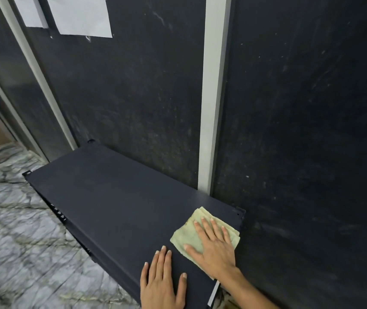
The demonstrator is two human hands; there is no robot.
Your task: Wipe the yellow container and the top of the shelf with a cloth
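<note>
Your right hand (215, 246) lies flat and open on the cloth (188, 233), pressing it on the near right end of the shelf (111, 192); your left hand (162, 284) rests flat and empty just beside it. The long shelf top runs away to your left, so the bare part to wipe lies that way; I see no yellow container here.

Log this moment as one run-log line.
step: wiping shelf top | right hand: flat on cloth | left hand: flat on shelf, bare | yellow container: not in view
</note>
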